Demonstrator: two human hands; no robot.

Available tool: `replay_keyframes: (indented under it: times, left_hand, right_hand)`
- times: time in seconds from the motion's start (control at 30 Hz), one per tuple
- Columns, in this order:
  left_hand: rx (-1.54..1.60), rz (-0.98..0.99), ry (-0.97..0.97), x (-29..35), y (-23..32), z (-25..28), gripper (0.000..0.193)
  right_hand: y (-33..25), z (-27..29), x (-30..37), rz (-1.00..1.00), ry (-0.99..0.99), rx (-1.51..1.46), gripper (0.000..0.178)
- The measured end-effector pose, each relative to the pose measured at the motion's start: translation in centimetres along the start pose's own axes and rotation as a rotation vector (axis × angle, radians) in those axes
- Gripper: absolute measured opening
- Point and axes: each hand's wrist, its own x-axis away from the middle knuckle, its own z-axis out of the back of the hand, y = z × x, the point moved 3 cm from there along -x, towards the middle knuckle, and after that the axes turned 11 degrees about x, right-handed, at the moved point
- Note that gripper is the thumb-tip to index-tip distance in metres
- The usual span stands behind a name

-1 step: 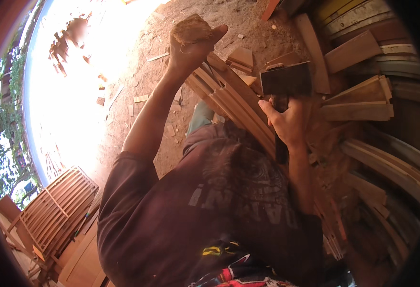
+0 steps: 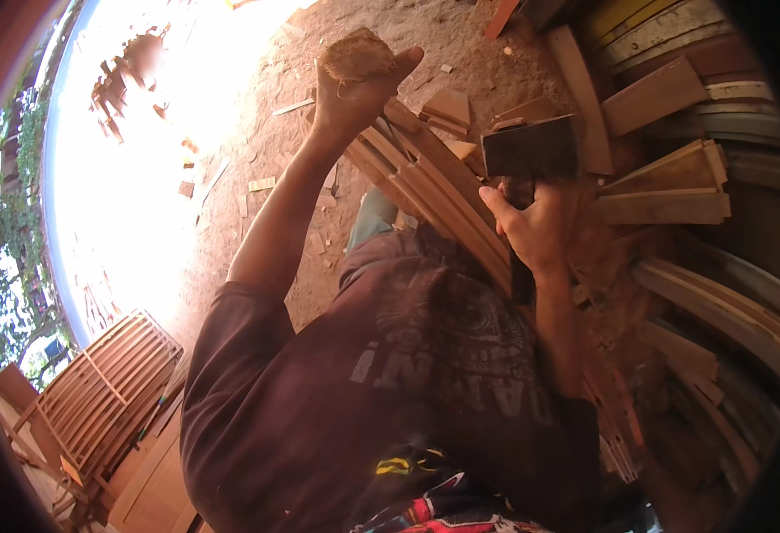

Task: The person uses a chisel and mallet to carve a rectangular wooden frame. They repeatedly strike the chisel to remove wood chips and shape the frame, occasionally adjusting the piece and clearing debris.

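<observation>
My left hand is raised and closed around a tan, fibrous wad. Its heel is near the top end of a bundle of long curved wooden slats, which runs diagonally between my two arms. My right hand grips the dark handle of a tool with a dark rectangular block head, which looks like a mallet, held upright beside the slats. My dark maroon shirt fills the lower middle and hides the lower end of the slats.
Planks and wedge-shaped boards are stacked at the right, with more curved wooden pieces below them. Small offcuts lie scattered on the dirt floor. A slatted wooden frame stands at the lower left beside glaring sunlit ground.
</observation>
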Motion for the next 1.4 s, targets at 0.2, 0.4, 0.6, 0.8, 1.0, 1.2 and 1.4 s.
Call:
replay_keyframes:
  times: [0.2,0.4,0.6,0.8,1.0,1.2,1.4]
  left_hand:
    - [-0.035,-0.009,-0.040,-0.2,-0.2,-0.3,0.042]
    - [-0.319,0.017,-0.166,0.2,0.9,-0.8,0.030]
    - [-0.521,-0.279,-0.237,1.2,-2.1,-0.8,0.018]
    - [-0.026,-0.089,-0.203,3.6,-2.1,-0.4,0.030]
    - [0.054,-0.444,-0.094,3.2,-4.3,-0.1,0.028]
    - [-0.543,-0.459,-0.024,1.8,-3.0,1.5,0.012]
    - [0.110,-0.279,0.009,-1.0,0.9,2.9,0.038]
  right_hand:
    - [-1.7,-0.2,-0.1,0.036,0.028,0.084,0.022]
    - [-8.6,2.0,-1.6,0.309,0.217,0.188,0.022]
    - [-14.2,-1.5,-3.7,0.633,0.276,0.791,0.028]
    - [-16.5,-0.7,-2.5,0.573,0.159,0.695,0.026]
    - [-12.9,-4.2,-3.6,0.629,0.144,0.763,0.014]
    - [-11.4,-1.9,-4.0,0.530,0.128,0.572,0.025]
    - [-10.0,0.8,-3.0,0.336,0.155,0.449,0.022]
